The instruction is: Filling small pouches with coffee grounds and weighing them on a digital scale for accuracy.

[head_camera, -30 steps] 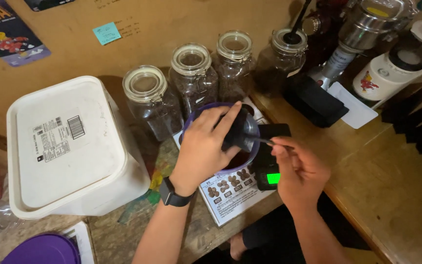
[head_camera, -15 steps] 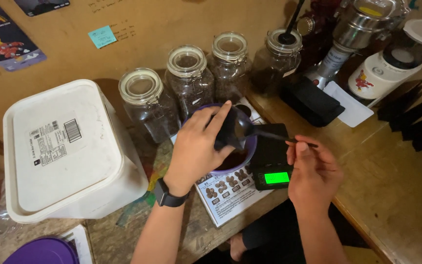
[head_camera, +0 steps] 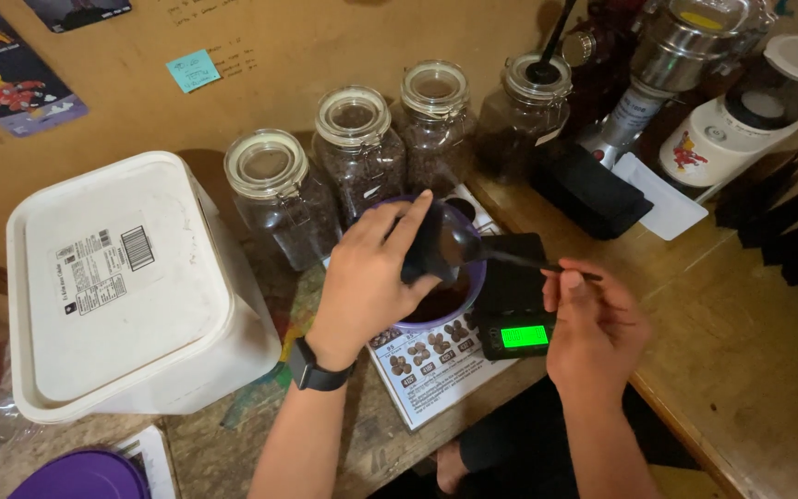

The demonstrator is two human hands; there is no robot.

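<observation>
Two hands over a purple bowl on a scale.

Left hand (head_camera: 371, 277): black watch (head_camera: 318, 370) at wrist, fingers curled around a dark scoop (head_camera: 429, 248), held tilted above the bowl (head_camera: 445, 300). Right hand (head_camera: 593, 328): fingertips pinched on the thin handle of a spoon (head_camera: 487, 254), its bowl end beside the scoop, over the purple bowl. Bowl: dark contents, seated on a black scale (head_camera: 519, 296) with lit green display. Under the scale: printed card (head_camera: 427, 370) with bean pictures. Behind: four clip-top glass jars (head_camera: 357, 152) in a row, near the wall. Left: large white lidded tub (head_camera: 122, 286). Right rear: steel grinder (head_camera: 685, 55), white grinder (head_camera: 741, 120). All on a wooden counter (head_camera: 750, 351).
</observation>
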